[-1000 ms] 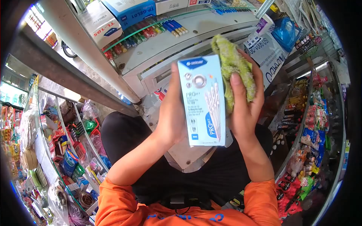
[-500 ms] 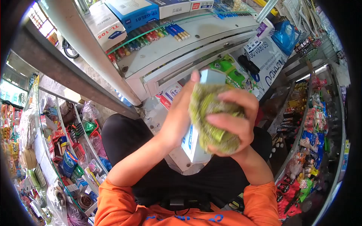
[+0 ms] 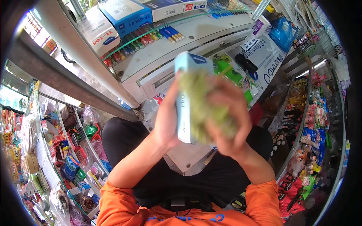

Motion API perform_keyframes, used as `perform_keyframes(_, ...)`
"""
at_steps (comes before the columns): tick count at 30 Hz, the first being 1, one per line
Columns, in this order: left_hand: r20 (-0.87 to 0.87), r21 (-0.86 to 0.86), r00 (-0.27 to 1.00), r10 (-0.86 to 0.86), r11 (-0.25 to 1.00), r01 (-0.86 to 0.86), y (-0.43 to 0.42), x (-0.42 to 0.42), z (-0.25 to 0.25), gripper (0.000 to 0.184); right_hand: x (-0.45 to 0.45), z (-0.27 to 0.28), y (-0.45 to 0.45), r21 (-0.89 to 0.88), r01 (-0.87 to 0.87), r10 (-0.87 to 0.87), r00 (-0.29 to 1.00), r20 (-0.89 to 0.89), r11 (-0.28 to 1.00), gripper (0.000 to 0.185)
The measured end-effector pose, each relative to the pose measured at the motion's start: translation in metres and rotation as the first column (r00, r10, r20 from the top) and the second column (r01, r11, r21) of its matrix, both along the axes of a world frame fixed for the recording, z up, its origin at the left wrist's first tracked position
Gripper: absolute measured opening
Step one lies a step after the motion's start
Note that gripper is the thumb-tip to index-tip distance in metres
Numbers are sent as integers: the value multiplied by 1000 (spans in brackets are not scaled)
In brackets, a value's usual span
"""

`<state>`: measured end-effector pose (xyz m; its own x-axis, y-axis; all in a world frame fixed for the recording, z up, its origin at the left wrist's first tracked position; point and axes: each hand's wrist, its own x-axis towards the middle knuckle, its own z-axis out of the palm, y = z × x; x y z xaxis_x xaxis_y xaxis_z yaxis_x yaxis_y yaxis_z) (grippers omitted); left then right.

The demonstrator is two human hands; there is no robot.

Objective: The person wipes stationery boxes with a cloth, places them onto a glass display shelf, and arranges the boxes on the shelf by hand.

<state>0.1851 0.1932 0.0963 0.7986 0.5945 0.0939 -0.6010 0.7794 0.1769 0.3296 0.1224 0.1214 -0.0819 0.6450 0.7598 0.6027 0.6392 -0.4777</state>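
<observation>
A light blue and white box (image 3: 183, 116) is held up over my lap, tilted slightly. My left hand (image 3: 166, 118) grips it along its left side, with the fingers mostly hidden behind it. Bunched in my right hand (image 3: 235, 120) is a fuzzy yellow-green cloth (image 3: 200, 101), pressed to the box's face and right side. Motion blurs the cloth and the right fingers. The cloth covers much of the box.
Ahead stands a glass-topped counter with pens (image 3: 171, 33) and boxes, including a blue box (image 3: 126, 17). Shelves of packaged goods flank me, at left (image 3: 71, 165) and right (image 3: 309, 139). A blue plastic bag (image 3: 283, 34) lies at the upper right.
The box has moved up and left and turned more upright, showing its dark blue end marking. My right hand and the cloth have shifted slightly left across it, now blurred.
</observation>
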Motion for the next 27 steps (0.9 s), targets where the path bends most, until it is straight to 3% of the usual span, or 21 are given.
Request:
perform_keyframes(2,-56,-86,986,-157,985,152,13,-12,2,60,-9,-3,2,125,-218,176,944,278,968,41)
perform_keyframes(6,94,-78,962,-255,962,262,8,-6,-7,61,4,2,13,162,-224,160,929,334,961,37)
perform_keyframes(7,-173,74,977,-124,988,138,-3,-4,-1,63,13,7,14,190,-45,-14,954,299,981,40)
perform_keyframes(8,-400,255,915,56,966,53,-9,-1,5,64,19,10,16,214,135,-189,947,260,967,43)
perform_keyframes(9,-379,243,925,16,967,82,-8,2,3,65,22,10,18,215,139,-194,946,261,967,43)
perform_keyframes(11,-358,229,934,-4,969,91,-6,4,1,63,25,6,20,24,178,-170,963,-208,984,40)
perform_keyframes(12,-339,214,941,-18,972,96,-4,4,0,61,22,4,18,27,182,-173,963,-209,983,40)
perform_keyframes(14,-340,199,940,23,979,48,-2,7,0,59,12,0,13,24,148,-126,905,-405,989,38)
perform_keyframes(16,-463,510,832,306,860,-33,-1,7,1,59,10,-4,8,20,143,-125,921,-370,990,41)
perform_keyframes(19,-467,559,778,419,822,-107,-6,8,-11,58,1,-11,4,13,217,-198,912,-359,976,46)
perform_keyframes(22,-400,636,725,561,740,-221,-10,11,0,58,-8,-8,0,-33,210,-199,848,-492,977,49)
perform_keyframes(25,-467,638,689,554,751,-171,-11,5,16,56,-5,-2,1,-135,4,-114,565,-817,991,56)
perform_keyframes(27,-452,627,696,557,754,-196,-8,5,13,54,-4,6,2,-165,-5,-144,457,-878,986,55)
